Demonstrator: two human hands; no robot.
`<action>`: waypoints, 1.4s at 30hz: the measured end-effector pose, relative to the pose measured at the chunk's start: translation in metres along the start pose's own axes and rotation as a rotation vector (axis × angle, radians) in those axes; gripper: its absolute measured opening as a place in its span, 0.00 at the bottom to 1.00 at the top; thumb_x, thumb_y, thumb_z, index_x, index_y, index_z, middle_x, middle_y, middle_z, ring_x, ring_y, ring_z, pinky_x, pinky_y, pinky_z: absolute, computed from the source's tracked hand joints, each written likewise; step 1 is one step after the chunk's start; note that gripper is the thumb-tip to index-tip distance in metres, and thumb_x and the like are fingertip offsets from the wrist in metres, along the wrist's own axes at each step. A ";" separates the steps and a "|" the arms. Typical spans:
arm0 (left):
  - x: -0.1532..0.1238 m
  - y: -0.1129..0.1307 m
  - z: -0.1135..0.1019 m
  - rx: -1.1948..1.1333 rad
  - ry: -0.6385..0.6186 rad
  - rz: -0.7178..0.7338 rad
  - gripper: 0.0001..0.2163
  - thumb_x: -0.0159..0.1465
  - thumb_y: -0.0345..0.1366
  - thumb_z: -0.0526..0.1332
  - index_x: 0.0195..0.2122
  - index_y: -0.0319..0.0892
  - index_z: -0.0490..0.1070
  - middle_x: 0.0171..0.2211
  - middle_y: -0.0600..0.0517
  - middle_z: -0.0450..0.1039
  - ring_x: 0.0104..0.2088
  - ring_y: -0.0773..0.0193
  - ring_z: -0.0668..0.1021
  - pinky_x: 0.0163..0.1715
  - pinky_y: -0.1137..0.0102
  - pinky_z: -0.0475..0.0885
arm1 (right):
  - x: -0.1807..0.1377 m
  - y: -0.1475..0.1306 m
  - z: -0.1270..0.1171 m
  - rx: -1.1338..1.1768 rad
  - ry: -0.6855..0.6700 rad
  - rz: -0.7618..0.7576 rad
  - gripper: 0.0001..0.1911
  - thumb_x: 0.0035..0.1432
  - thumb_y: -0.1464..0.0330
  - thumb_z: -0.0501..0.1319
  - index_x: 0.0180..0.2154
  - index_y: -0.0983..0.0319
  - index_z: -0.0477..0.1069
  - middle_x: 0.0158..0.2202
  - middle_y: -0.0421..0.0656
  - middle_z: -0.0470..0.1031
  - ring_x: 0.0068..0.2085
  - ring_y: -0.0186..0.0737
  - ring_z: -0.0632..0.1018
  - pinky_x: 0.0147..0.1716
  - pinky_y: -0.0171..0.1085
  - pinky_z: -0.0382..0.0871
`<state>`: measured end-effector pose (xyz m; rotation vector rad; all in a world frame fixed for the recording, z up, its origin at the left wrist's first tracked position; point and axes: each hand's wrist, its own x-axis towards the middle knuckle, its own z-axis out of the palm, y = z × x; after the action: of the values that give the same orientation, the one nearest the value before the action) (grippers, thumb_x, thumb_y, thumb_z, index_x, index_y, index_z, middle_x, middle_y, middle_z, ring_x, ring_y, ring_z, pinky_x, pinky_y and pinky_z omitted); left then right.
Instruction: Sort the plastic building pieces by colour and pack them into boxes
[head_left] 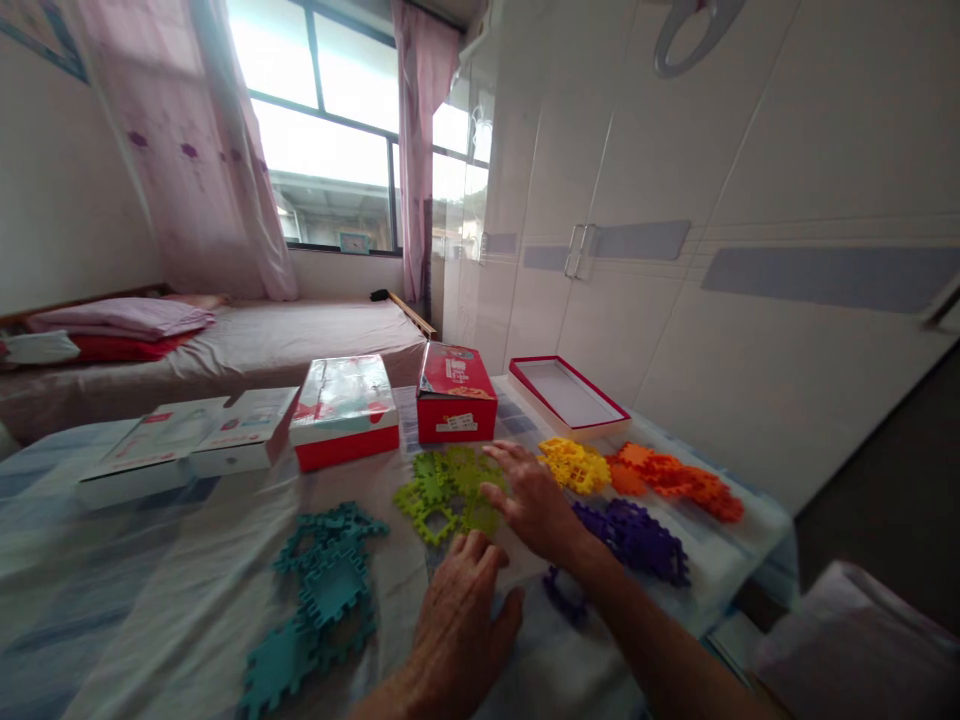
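My right hand reaches over the right side of a pile of lime-green interlocking plastic tiles, its fingers stretched out and apart. Just in front of the same pile is my left hand, fingers slightly bent and thumb held away; I see nothing in it. Whether the fingertips touch the tiles is hard to make out. Teal tiles with notched edges lie to the left of my left hand. Yellow tiles are heaped beyond my right hand, and purple tiles lie beside my right wrist, one partly behind the forearm.
Orange tiles spread at the right. Along the table's back stand a white-and-red box, a red box, an open shallow tray-like lid and white boxes. A bed and a wardrobe are behind the table.
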<state>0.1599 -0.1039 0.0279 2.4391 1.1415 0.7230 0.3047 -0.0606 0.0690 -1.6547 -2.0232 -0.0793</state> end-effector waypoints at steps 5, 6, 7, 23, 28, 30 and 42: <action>0.001 -0.002 0.013 0.014 -0.075 0.035 0.07 0.56 0.30 0.56 0.35 0.45 0.70 0.37 0.49 0.72 0.40 0.58 0.74 0.40 0.64 0.70 | -0.049 0.094 -0.056 -0.114 0.343 0.204 0.23 0.60 0.61 0.49 0.55 0.62 0.62 0.55 0.50 0.65 0.57 0.44 0.64 0.57 0.45 0.56; 0.001 -0.004 0.015 0.027 -0.075 0.047 0.07 0.56 0.29 0.55 0.34 0.45 0.70 0.36 0.49 0.72 0.39 0.58 0.75 0.39 0.65 0.70 | -0.059 0.121 -0.064 -0.185 0.397 0.277 0.24 0.59 0.60 0.49 0.54 0.64 0.63 0.54 0.51 0.65 0.56 0.46 0.65 0.57 0.46 0.56; 0.000 -0.007 0.018 0.040 -0.069 0.066 0.07 0.57 0.29 0.54 0.33 0.45 0.69 0.35 0.49 0.72 0.38 0.59 0.75 0.38 0.66 0.70 | -0.069 0.148 -0.070 -0.259 0.446 0.364 0.25 0.58 0.59 0.49 0.53 0.65 0.64 0.53 0.53 0.66 0.55 0.48 0.66 0.57 0.46 0.56; 0.001 -0.043 0.033 -0.006 0.020 0.321 0.09 0.59 0.28 0.53 0.35 0.47 0.69 0.32 0.54 0.73 0.31 0.68 0.78 0.31 0.77 0.71 | -0.090 0.298 -0.058 -0.278 0.066 0.726 0.37 0.49 0.46 0.54 0.54 0.62 0.66 0.54 0.51 0.67 0.53 0.53 0.69 0.50 0.47 0.62; 0.000 -0.046 0.037 -0.002 0.034 0.323 0.09 0.59 0.28 0.53 0.36 0.47 0.69 0.32 0.54 0.73 0.32 0.68 0.78 0.32 0.77 0.71 | -0.099 0.293 -0.052 -0.365 0.151 0.680 0.26 0.51 0.50 0.55 0.46 0.57 0.71 0.49 0.49 0.70 0.46 0.50 0.72 0.43 0.46 0.65; 0.000 -0.046 0.036 -0.002 0.039 0.325 0.09 0.59 0.28 0.53 0.36 0.46 0.70 0.32 0.54 0.73 0.32 0.68 0.78 0.32 0.77 0.71 | -0.102 0.295 -0.050 -0.380 0.209 0.636 0.20 0.52 0.55 0.55 0.42 0.58 0.72 0.44 0.48 0.71 0.44 0.47 0.72 0.43 0.44 0.65; 0.002 -0.050 0.034 0.032 0.005 0.369 0.09 0.59 0.26 0.54 0.37 0.46 0.69 0.32 0.54 0.73 0.32 0.69 0.78 0.32 0.79 0.71 | -0.101 0.315 -0.049 -0.190 0.615 0.742 0.18 0.38 0.57 0.56 0.29 0.62 0.72 0.31 0.49 0.70 0.38 0.50 0.71 0.45 0.46 0.64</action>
<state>0.1506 -0.0750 -0.0247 2.7091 0.7122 0.8191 0.6264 -0.0893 -0.0178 -2.0697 -0.9132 -0.4587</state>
